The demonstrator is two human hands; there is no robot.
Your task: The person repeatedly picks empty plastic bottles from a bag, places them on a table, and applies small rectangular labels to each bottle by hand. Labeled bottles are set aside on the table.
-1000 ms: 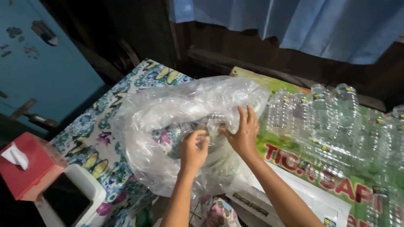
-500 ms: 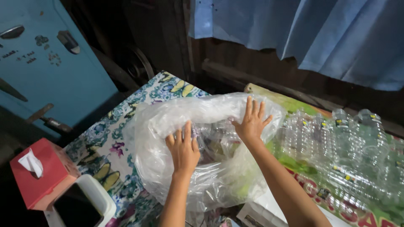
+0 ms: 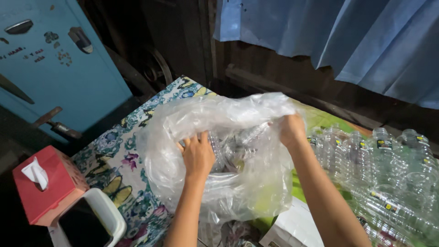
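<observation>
We have both hands on a large, crumpled clear plastic bag that sits on the table with the floral-patterned cloth, its mouth turned up toward us. Our left hand lies at the near lip of the opening, fingers spread and curled over the film, pressing it down rather than pinching it. Our right hand is closed on the far right edge of the bag, gripping a fold of plastic and lifting it. Inside the bag we can make out several empty clear plastic bottles, though the wrinkled film blurs how many.

We judge the step in hand to be holding the bag's mouth open and settling what lies inside. The next move seems to call for keeping the right-hand fold raised so the opening does not collapse, while the left hand works within.

To the right, a row of empty clear plastic bottles with dark labels stands close beside the bag. At the left edge sit a red tissue box and a white tray holding a dark phone.
</observation>
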